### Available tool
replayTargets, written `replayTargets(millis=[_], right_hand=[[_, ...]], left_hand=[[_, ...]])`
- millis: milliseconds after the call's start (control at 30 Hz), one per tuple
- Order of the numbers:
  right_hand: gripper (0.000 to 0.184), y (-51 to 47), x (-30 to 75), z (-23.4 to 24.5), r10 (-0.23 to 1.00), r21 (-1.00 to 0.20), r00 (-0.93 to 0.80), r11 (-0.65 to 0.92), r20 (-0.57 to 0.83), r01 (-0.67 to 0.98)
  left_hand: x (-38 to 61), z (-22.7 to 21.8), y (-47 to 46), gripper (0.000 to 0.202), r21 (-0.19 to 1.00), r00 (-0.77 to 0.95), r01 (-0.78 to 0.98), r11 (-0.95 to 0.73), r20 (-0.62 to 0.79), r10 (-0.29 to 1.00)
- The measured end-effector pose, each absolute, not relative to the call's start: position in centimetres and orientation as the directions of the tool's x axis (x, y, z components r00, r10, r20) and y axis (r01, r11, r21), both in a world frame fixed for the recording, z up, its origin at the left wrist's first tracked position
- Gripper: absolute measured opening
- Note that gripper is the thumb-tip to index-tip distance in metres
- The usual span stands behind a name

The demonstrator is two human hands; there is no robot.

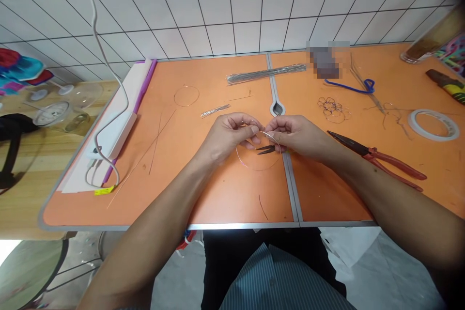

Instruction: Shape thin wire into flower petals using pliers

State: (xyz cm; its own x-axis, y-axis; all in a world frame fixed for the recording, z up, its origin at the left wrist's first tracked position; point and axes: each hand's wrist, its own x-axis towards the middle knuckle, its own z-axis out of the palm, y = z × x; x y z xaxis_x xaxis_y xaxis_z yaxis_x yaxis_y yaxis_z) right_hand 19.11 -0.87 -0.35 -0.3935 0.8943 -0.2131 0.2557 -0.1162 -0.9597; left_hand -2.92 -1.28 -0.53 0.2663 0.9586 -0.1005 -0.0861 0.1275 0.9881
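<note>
Wire loop [261,170]: held between both hands, curve dropped toward 6 o'clock.
Left hand [232,135]: wire pinched by thumb and fingers.
Right hand [296,136]: wire pinched likewise; whether dark plier tips [266,150] just beneath are also gripped, can't be told.
Bending: light pinch, small even bends advised; kinks should be avoided.
Red-handled pliers [378,156]: laid at 3 o'clock.
Yellow tag [104,190]: between 8 and 9; no text readable.

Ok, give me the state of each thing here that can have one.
left hand: pinching wire
right hand: pinching wire
wire loop: held, bent round
dark-tipped tool: tips slightly apart
red-handled pliers: lying, handles apart
long wire bundle: lying, straight
blue strand: bent, looped at one end
white tape roll: lying flat
</note>
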Motion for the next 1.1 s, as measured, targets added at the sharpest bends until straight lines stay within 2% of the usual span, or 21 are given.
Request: replayTargets(millis=[167,333,400,500,633,767,933,1100], right_hand=[[0.017,-0.3,19.8,-0.7,0.918,-0.977,-0.351,-0.127,-0.181,0.172],[0.020,-0.3,19.9,-0.8,0.914,-0.979,-0.381,-0.069,-0.138,0.189],[0.016,-0.3,19.8,-1.0,0.928,-0.966,-0.366,0.025,-0.073,0.255],[0.008,-0.2,19.9,-1.4,0.941,-0.885,-0.334,0.197,0.050,0.423],[0.007,0.2,20.4,-1.9,0.939,-0.809,-0.321,0.284,0.126,0.515],[0.006,0.5,20.6,-1.8,0.944,-0.799,-0.302,0.281,0.131,0.531],[0.006,0.3,20.6,-1.6,0.932,-0.805,-0.335,0.301,0.136,0.512],[0.007,0.0,20.5,-1.6,0.926,-0.788,-0.355,0.314,0.130,0.530]], left_hand=[[-3.2,-0.5,-1.2,0.016,0.979,0.247,-0.097,0.178,-0.150,0.957],[-3.0,-0.6,-1.3,0.016,0.965,0.295,-0.111,0.239,-0.198,0.935],[-2.9,-0.7,-1.3,0.014,0.962,0.309,-0.096,0.256,-0.216,0.926],[-3.0,-0.8,-1.3,0.009,0.954,0.332,-0.028,0.297,-0.271,0.903],[-3.3,-0.9,-1.2,0.010,0.939,0.348,0.071,0.337,-0.340,0.874],[-3.7,-0.7,-1.1,0.009,0.934,0.352,0.096,0.344,-0.355,0.866],[-3.9,-0.7,-1.4,0.010,0.935,0.443,0.122,0.334,-0.353,0.824],[-3.7,-0.5,-1.7,0.013,0.926,0.543,0.233,0.297,-0.377,0.750]])
